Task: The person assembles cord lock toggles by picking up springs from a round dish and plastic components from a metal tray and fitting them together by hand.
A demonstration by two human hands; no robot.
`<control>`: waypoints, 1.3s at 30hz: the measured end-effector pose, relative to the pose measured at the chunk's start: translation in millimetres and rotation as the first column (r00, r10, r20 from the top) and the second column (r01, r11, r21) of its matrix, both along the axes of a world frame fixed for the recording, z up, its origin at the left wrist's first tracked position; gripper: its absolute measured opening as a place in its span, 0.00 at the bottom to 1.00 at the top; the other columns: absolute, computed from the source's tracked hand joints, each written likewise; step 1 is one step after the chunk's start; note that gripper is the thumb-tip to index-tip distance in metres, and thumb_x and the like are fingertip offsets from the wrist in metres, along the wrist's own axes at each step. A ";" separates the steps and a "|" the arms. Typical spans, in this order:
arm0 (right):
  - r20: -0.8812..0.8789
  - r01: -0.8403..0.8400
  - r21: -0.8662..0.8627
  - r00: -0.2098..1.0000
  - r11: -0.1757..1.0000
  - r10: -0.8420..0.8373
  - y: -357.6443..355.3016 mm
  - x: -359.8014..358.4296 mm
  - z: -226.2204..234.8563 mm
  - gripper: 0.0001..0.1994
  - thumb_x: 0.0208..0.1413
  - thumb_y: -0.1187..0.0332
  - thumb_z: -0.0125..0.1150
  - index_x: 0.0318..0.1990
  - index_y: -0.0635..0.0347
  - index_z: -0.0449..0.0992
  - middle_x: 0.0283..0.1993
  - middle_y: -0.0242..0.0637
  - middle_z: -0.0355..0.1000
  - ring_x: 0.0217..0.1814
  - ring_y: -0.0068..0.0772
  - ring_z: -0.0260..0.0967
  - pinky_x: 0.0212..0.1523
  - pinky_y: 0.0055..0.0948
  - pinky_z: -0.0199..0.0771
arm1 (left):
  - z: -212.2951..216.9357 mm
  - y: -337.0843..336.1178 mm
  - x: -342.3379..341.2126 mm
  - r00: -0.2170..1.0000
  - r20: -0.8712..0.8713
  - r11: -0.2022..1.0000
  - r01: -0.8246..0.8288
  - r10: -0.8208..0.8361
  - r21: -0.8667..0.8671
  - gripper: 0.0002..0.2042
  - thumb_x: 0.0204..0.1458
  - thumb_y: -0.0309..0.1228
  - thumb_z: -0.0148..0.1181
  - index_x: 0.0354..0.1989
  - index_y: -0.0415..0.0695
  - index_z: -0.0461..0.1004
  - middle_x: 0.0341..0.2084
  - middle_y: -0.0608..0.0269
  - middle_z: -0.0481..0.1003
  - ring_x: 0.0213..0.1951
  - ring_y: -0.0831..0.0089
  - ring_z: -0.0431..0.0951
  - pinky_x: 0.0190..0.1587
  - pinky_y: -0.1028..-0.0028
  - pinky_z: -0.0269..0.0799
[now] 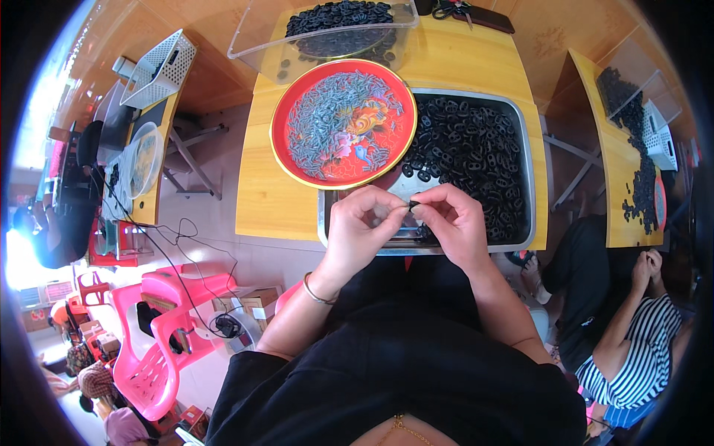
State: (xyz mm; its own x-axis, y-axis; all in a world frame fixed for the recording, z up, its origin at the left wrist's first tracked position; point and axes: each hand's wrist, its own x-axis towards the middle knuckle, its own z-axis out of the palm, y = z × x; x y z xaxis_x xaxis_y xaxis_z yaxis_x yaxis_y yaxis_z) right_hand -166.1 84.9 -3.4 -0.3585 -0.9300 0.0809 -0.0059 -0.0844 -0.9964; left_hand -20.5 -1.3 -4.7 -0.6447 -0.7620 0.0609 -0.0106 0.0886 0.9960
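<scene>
Both my hands meet over the near edge of a metal tray (529, 186), fingertips almost touching. A small black plastic piece (413, 204) shows between them. My right hand (455, 223) pinches it between thumb and forefinger. My left hand (362, 227) is closed in a pinch right beside it; whatever sits in its fingertips is too small to make out. In the tray lie many loose black oval pieces with holes (476, 149). Just beyond my left hand, a round red tray (279, 123) with a floral print overlaps the metal one and holds many small grey pins (320, 111).
A clear plastic bin (242, 46) of black pieces stands at the table's far side, with scissors (452, 9) nearby. Pink chairs (152, 357) and loose cables (178, 241) are at the left. At right, another person (632, 334) sits by a second table (610, 215).
</scene>
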 end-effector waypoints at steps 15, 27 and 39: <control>-0.277 0.078 -0.228 0.951 0.971 -0.141 9.4 -0.6 -0.7 0.06 0.44 0.81 0.59 0.30 0.61 0.74 0.32 0.35 0.71 0.32 0.29 0.71 0.35 0.22 0.70 | 11.2 6.6 -0.3 0.982 -0.143 0.949 0.156 -0.120 0.275 0.09 0.56 0.26 0.49 0.43 0.35 0.66 0.30 0.61 0.73 0.33 0.79 0.73 0.36 0.80 0.69; -0.442 -0.085 -0.336 0.894 0.938 -0.077 7.8 -2.5 7.8 0.09 0.39 0.78 0.64 0.30 0.54 0.76 0.32 0.31 0.70 0.34 0.31 0.67 0.35 0.26 0.65 | 8.9 0.9 7.5 0.916 -0.382 0.728 0.344 -0.123 0.592 0.04 0.51 0.20 0.54 0.34 0.38 0.67 0.31 0.61 0.73 0.31 0.79 0.74 0.35 0.82 0.72; -0.410 -0.015 -0.212 0.909 0.977 -0.075 6.7 -0.5 13.0 0.08 0.41 0.78 0.64 0.31 0.60 0.74 0.31 0.34 0.71 0.28 0.27 0.69 0.28 0.22 0.68 | 9.3 -3.3 8.2 0.916 -0.390 0.747 0.322 -0.091 0.582 0.12 0.47 0.15 0.55 0.41 0.38 0.69 0.31 0.65 0.73 0.33 0.79 0.75 0.39 0.79 0.73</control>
State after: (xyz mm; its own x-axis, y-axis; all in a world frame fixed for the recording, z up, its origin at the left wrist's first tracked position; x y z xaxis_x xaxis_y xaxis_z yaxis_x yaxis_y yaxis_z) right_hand -166.6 91.6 9.7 -0.2787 -0.8658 0.4157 -0.4189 -0.2799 -0.8638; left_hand -12.3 -4.7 4.6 -0.8213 -0.5508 -0.1484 0.2562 -0.5885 0.7668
